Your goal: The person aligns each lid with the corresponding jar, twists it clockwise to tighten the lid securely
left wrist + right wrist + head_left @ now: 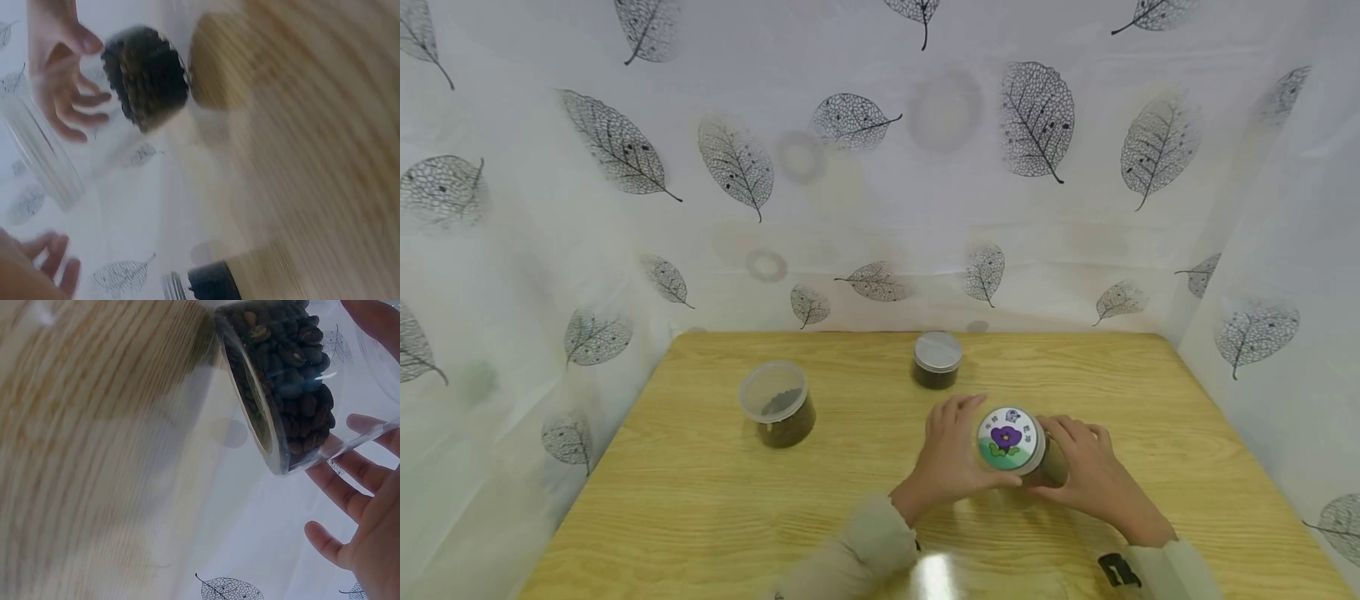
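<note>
A clear jar (300, 375) part-filled with dark brown beans is tilted in my right hand (1093, 467), its base raised off the table. The fingers and thumb of that hand curl round the jar's side. On top is a round lid (1009, 437) printed with a purple flower and green leaves. My left hand (951, 458) is at the lid's left side, fingers spread and loosely bent. In the left wrist view, the fingers (53, 265) of my left hand stand apart from the jar. Whether its thumb touches the lid in the head view is unclear.
A jar with a silver lid (937, 354) and dark contents stands near the table's back edge. To the left is a tub (786, 417) with a translucent lid and dark contents. A leaf-printed curtain (880, 192) surrounds the wooden table (700, 517) at the back and sides.
</note>
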Demonstrator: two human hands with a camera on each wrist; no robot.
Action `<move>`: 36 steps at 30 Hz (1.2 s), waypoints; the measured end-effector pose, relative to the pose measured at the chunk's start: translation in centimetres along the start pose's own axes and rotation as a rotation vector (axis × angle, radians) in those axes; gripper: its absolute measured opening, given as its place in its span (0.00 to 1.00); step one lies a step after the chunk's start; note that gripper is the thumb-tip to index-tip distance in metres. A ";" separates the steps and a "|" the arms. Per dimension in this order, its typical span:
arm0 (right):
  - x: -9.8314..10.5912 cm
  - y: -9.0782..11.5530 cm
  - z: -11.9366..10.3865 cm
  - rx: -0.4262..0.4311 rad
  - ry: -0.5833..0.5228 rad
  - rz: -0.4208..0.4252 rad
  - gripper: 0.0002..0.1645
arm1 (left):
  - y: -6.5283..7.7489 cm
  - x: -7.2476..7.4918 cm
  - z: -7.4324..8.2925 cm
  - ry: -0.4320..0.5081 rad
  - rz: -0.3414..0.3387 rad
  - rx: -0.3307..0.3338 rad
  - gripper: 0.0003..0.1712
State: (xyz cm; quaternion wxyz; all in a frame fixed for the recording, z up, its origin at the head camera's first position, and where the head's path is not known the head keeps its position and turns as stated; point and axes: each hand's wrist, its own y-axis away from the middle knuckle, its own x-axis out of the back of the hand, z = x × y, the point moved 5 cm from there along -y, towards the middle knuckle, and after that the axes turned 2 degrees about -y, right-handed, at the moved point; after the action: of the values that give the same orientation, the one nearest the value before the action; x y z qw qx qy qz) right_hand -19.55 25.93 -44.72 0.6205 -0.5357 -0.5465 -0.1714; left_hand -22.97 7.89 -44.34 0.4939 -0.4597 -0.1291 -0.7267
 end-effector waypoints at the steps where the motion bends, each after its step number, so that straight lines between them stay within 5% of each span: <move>1: 0.0 0.0 0.0 -0.001 0.003 0.002 0.59 | 0.2 0.0 0.2 -0.004 0.023 0.030 0.63; 5: 0.0 0.0 0.0 -0.007 0.001 0.002 0.58 | 0.8 0.0 0.9 -0.043 0.097 0.099 0.60; 11: 0.0 0.0 -0.1 0.002 0.004 0.003 0.57 | 0.9 -0.2 1.2 -0.117 0.123 0.099 0.53; 17: 0.0 0.0 -0.2 0.003 0.004 -0.002 0.57 | 0.5 -0.4 0.8 -0.080 0.086 0.065 0.50; 30: 0.2 0.0 -0.1 0.015 -0.002 -0.006 0.57 | -0.6 -0.3 -0.1 0.008 -0.007 -0.143 0.52; 36: 0.1 0.1 0.0 -0.004 -0.001 -0.014 0.57 | -0.1 -0.3 0.2 0.029 -0.008 -0.065 0.61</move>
State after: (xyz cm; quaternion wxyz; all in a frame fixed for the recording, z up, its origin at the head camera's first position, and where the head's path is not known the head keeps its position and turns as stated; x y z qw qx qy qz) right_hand -19.45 26.00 -44.62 0.6180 -0.5333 -0.5500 -0.1766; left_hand -22.94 8.22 -44.46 0.4775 -0.4643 -0.1001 -0.7392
